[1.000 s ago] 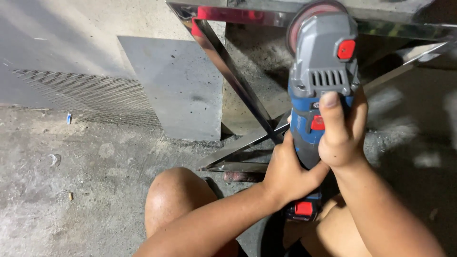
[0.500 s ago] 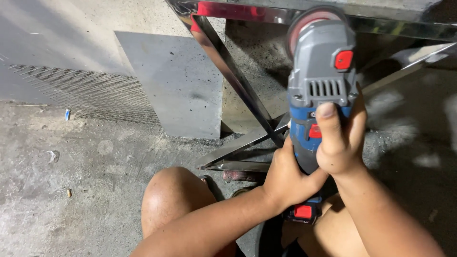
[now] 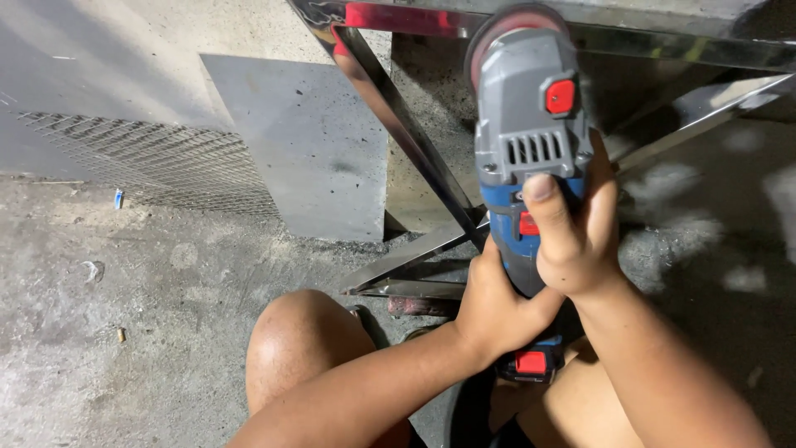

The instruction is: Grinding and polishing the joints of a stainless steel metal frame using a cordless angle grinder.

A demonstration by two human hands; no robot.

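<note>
The grinding disc [image 3: 507,25] at the top centre of the frame is mostly hidden behind the tool's grey head, only a reddish arc of it showing where it meets the shiny metal frame [image 3: 398,124], and whether it touches the steel cannot be told. The upper bar of that frame is cut off by the top edge, and its lower bars vanish behind the hands. The angle grinder [image 3: 531,158] stands in the right centre of the frame, pointing up: a grey head with vent slots and a red button, a blue body below, and a red-tabbed battery end peeking out beneath the wrists. The right hand [image 3: 576,241] wraps the blue body, its fingers closed around it, thumb lying up the front. The left hand [image 3: 497,311] grips the handle lower down, fingers curled tight. A bare knee [image 3: 298,348] fills the lower centre, above the dusty concrete floor [image 3: 99,332]. A grey metal sheet [image 3: 307,149] and an expanded mesh panel [image 3: 157,162] lean at the upper left.
</note>
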